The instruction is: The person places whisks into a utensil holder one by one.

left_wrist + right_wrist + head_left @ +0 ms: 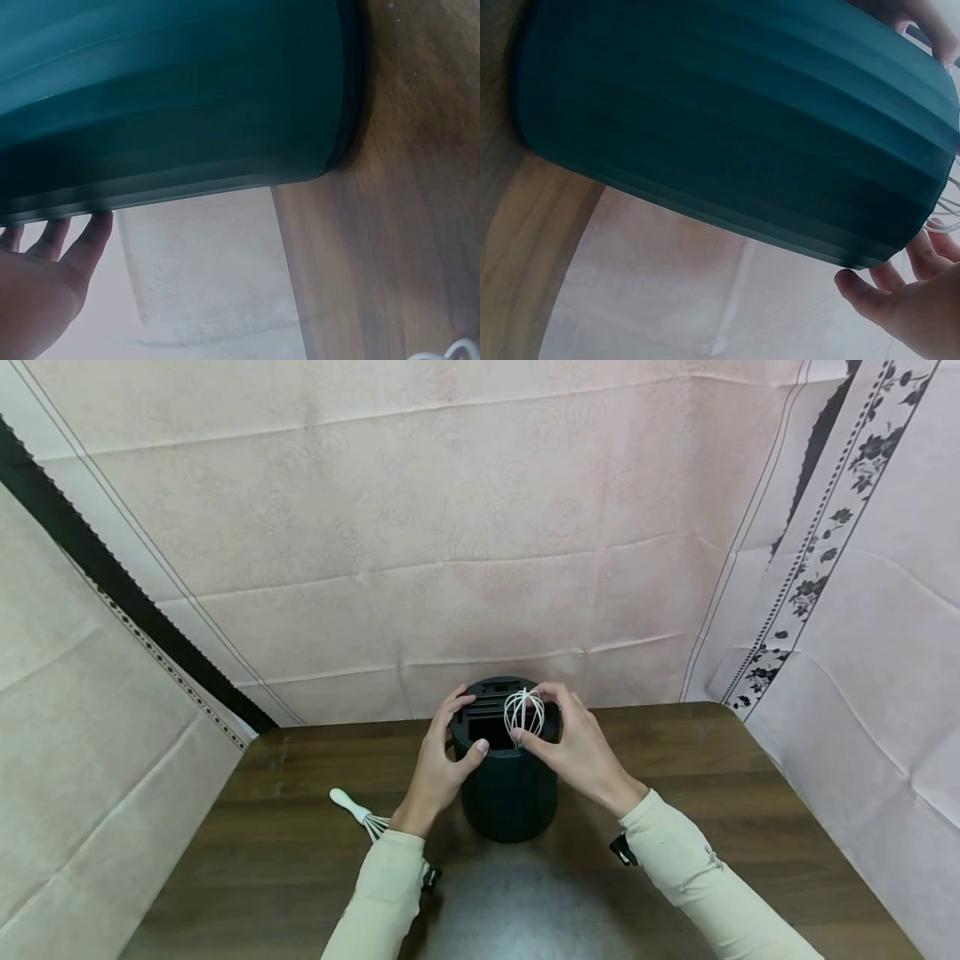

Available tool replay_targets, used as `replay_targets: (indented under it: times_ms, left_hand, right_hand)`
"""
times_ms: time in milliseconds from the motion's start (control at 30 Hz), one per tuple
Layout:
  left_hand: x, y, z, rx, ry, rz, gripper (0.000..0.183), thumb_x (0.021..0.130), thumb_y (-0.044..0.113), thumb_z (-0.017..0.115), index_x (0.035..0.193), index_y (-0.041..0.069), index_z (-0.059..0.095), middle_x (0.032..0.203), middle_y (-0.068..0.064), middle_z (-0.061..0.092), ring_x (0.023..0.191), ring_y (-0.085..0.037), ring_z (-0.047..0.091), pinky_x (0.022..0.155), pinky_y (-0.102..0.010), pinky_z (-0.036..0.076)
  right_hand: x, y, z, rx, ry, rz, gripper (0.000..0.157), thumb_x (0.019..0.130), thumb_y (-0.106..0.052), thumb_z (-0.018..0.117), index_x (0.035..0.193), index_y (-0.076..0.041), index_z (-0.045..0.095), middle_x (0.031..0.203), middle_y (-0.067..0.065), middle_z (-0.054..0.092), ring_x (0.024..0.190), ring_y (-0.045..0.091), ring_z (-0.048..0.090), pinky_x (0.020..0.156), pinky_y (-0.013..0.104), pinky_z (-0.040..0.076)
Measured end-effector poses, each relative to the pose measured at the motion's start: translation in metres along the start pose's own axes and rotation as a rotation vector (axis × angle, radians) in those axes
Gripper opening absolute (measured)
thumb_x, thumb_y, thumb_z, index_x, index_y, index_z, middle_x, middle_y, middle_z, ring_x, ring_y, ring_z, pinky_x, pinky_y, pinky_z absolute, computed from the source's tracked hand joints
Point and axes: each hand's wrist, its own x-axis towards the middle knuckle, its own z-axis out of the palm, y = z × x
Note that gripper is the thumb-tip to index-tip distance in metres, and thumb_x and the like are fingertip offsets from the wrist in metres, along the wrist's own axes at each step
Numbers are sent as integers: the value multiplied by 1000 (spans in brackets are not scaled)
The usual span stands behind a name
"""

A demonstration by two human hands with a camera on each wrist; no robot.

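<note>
Right hand [581,750] pinches a white whisk's [523,714] rounded wire loops.

Upright whisk [523,713]: handle hidden in holder [508,802]
Loose whisk [354,807]: wire end behind left sleeve [382,885]
Holder: top cropped, left wrist view

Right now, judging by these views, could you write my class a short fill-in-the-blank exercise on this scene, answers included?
1. The whisk at the container's opening is held in the person's ____ hand.
2. Its wire end points ____.
3. The other whisk lies on the table, on the person's ____ side.
Missing words: right; up; left.
</note>
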Motion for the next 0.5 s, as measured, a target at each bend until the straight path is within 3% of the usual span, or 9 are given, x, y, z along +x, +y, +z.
replay_targets:
  times_ms: [200, 333, 500]
  left_hand:
    - [-1, 0, -1, -4, -2, 5, 58, 91, 13, 64, 145, 4, 44, 160, -15, 29, 144, -32, 30, 107, -64, 34]
    - [-1, 0, 0, 1, -6, 0, 58, 92, 14, 64, 145, 4, 44, 160, -13, 28, 145, -32, 30, 107, -64, 33]
    - [0, 0, 0, -4, -6, -3, 58, 92, 14, 63, 146, 4, 44, 160, -14, 28, 145, -31, 29, 107, -64, 33]
  right_hand:
    - [1, -1, 0, 5, -5, -35, 64, 86, -30, 79, 138, -13, 46, 129, 7, 57, 121, 24, 51, 101, 52, 41]
    - [1, -1, 0, 4, -23, -50, 69, 85, -31, 79, 144, -21, 44, 133, 4, 57, 124, 24, 50, 103, 54, 39]
    - [2, -1, -1, -4, -26, -62, 64, 87, -33, 78, 143, -21, 49, 135, 0, 56, 124, 21, 49, 102, 52, 40]
